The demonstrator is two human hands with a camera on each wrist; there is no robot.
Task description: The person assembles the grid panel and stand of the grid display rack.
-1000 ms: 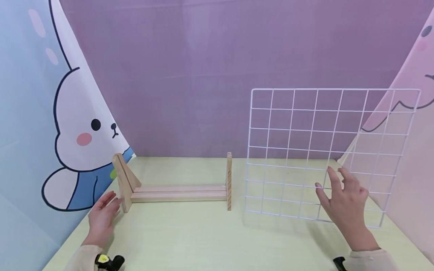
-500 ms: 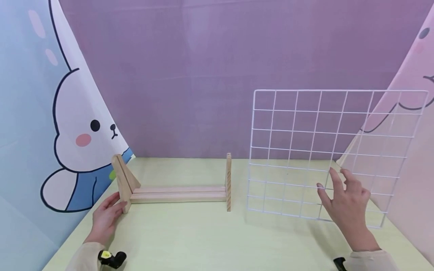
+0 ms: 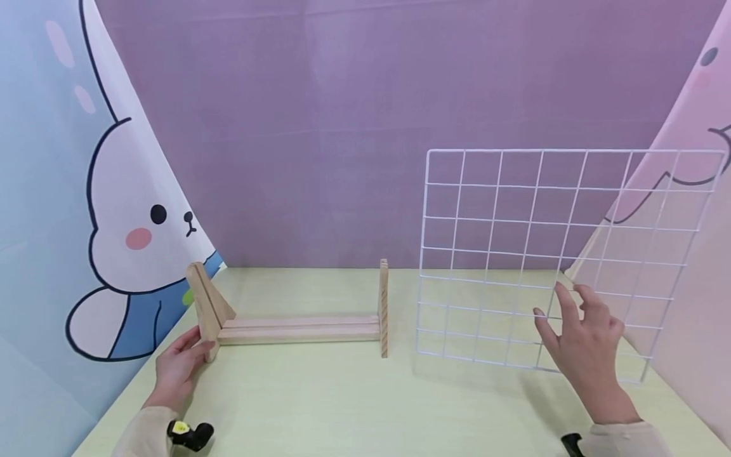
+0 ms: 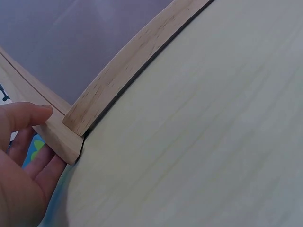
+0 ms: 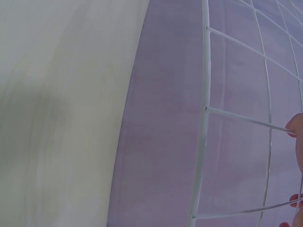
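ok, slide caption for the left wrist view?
Left hand grips a wooden end panel where it meets the crossbar, pale tabletop alongside.

A pale yellow, faintly grained tabletop (image 3: 342,403) carries a wooden stand (image 3: 299,325), its upright end pieces (image 3: 384,309) joined by low slats (image 3: 331,334).

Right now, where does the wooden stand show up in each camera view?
Head view: wooden stand, mostly left of centre, below mid-height.
Left wrist view: upper left, its bar reaching the top edge.
Right wrist view: not in it.
Shared landmark: the purple backdrop, visible in all three.
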